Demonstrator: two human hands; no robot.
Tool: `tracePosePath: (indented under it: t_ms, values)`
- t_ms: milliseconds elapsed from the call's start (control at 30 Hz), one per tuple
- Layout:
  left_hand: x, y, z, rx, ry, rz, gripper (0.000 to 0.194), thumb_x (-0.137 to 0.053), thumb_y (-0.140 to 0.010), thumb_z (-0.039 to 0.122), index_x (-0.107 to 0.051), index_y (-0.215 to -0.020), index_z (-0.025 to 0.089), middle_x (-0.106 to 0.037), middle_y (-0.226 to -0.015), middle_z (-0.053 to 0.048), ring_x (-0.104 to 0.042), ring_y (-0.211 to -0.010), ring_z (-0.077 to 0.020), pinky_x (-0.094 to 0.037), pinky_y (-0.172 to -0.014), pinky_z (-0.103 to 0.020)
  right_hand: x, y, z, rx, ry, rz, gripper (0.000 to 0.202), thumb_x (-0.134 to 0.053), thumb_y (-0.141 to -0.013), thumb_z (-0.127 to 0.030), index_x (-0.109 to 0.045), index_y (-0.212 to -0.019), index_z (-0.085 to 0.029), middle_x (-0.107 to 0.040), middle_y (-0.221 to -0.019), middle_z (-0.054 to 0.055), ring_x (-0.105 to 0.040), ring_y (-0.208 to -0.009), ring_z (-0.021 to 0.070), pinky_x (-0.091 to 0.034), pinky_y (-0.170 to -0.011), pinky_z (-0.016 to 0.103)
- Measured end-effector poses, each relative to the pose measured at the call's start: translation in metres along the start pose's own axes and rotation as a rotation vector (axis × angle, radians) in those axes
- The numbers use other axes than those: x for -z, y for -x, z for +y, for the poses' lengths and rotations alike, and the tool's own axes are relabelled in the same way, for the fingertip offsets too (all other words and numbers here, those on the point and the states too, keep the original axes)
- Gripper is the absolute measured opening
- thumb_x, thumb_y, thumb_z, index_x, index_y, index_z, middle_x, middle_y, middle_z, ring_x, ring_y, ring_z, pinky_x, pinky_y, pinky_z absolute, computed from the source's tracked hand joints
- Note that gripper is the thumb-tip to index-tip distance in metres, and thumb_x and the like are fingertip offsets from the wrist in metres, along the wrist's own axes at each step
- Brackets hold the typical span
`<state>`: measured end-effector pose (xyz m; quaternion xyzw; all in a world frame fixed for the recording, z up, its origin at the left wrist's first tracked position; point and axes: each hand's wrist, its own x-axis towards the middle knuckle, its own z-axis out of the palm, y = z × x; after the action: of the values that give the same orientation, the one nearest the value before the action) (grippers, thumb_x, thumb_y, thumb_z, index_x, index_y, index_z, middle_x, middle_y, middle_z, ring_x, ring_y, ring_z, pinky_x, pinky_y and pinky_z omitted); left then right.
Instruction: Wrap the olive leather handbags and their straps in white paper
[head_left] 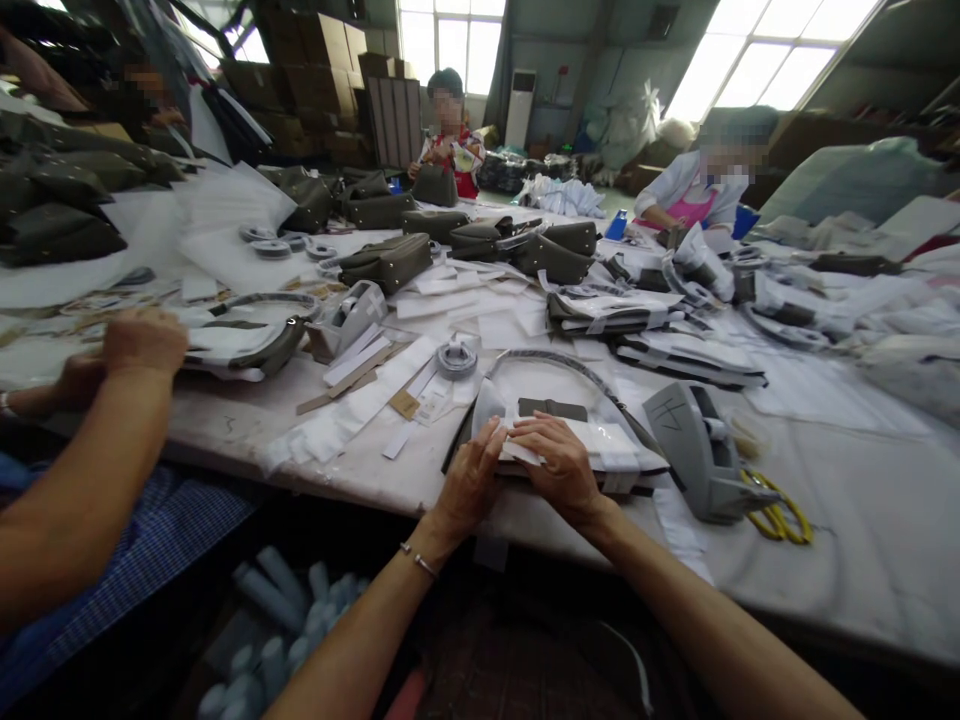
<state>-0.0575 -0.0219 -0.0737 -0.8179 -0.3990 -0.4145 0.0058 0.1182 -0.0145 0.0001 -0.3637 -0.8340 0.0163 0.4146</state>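
Observation:
A dark handbag [651, 440] lies on the table edge before me, covered in white wrapping paper [600, 437]. Its long handle [559, 357] is wrapped in clear film and arches away from me. My left hand [476, 468] is at the bag's near left side, fingers bent and closed on the paper. Close beside it, my right hand [556, 462] reaches across the front with its fingers pinching the paper's edge. The fingertips of both hands almost meet. A small dark flap [553, 409] shows beyond them. The undersides of both hands are hidden.
Right of the bag stands a grey tape dispenser [694, 450] beside yellow-handled scissors [784, 515]. A wrapped strap coil [456, 358], paper strips and tags lie to the left. A co-worker's hand [142, 345] works at another bag [262, 340]. More bags and two people are across the table.

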Motion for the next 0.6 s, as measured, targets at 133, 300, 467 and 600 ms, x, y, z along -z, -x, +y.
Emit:
tracePosePath:
  t_ms: [133, 300, 467, 600]
  values:
    - [0.001, 0.001, -0.002, -0.03, 0.053, 0.025, 0.063, -0.051, -0.096, 0.023, -0.021, -0.151, 0.012, -0.044, -0.146, -0.023, -0.043, -0.138, -0.0283, -0.049, -0.103, -0.043, -0.02, 0.01, -0.01, -0.056, 0.034, 0.058, 0.014, -0.058, -0.093, -0.018, -0.07, -0.09, -0.024, -0.076, -0.09, 0.002, -0.069, -0.085, 0.0181, -0.045, -0.096, 0.041]
    - [0.008, 0.001, -0.002, -0.07, 0.124, -0.005, 0.046, -0.043, -0.097, 0.015, -0.038, -0.143, 0.016, -0.063, -0.125, -0.015, -0.059, -0.12, -0.022, -0.053, -0.097, -0.038, -0.014, 0.027, -0.029, 0.012, 0.041, 0.029, 0.011, -0.06, -0.093, -0.017, -0.07, -0.093, -0.022, -0.076, -0.093, 0.002, -0.066, -0.091, 0.0186, -0.043, -0.091, 0.039]
    - [0.012, -0.002, -0.001, -0.042, 0.168, -0.035, 0.043, -0.039, -0.092, 0.005, -0.052, -0.132, 0.018, -0.064, -0.123, -0.012, -0.058, -0.119, -0.0211, -0.051, -0.1, -0.039, 0.005, 0.056, -0.051, 0.176, -0.084, -0.163, 0.011, -0.063, -0.093, -0.023, -0.068, -0.103, -0.022, -0.075, -0.092, 0.001, -0.066, -0.088, 0.0159, -0.043, -0.09, 0.036]
    - [0.014, -0.003, -0.001, -0.041, 0.161, -0.054, 0.044, -0.039, -0.093, 0.006, -0.051, -0.133, 0.018, -0.064, -0.124, -0.012, -0.058, -0.12, -0.0208, -0.051, -0.1, -0.039, -0.001, 0.08, -0.049, 0.14, 0.016, -0.391, 0.032, -0.062, -0.092, -0.028, -0.061, -0.123, -0.021, -0.071, -0.114, 0.008, -0.06, -0.108, 0.0248, -0.043, -0.097, 0.042]
